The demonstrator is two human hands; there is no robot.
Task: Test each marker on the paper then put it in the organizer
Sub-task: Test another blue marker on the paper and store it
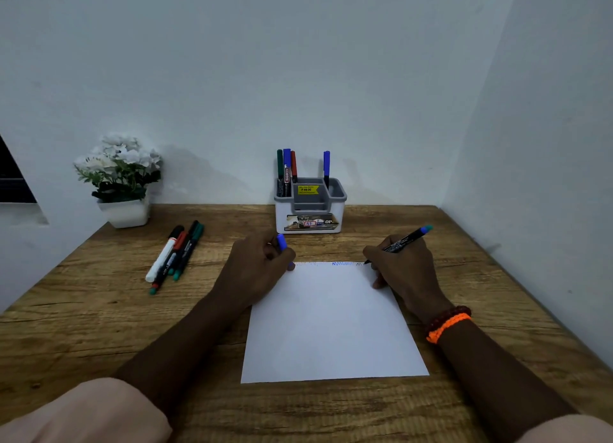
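A white sheet of paper (331,323) lies on the wooden desk, with short scribbles along its far edge. My right hand (403,270) grips a black marker (406,240) with a blue and teal end, its tip touching the paper's far right corner. My left hand (262,263) rests at the paper's far left corner and holds a blue cap (282,242). A white and grey organizer (310,207) stands behind the paper against the wall, holding several markers (287,169) upright. Several loose markers (175,255) lie in a bunch to the left.
A white pot of white flowers (121,177) stands at the desk's far left corner. Walls close the desk (99,310) at the back and on the right. Bare wood shows between the loose markers and the paper.
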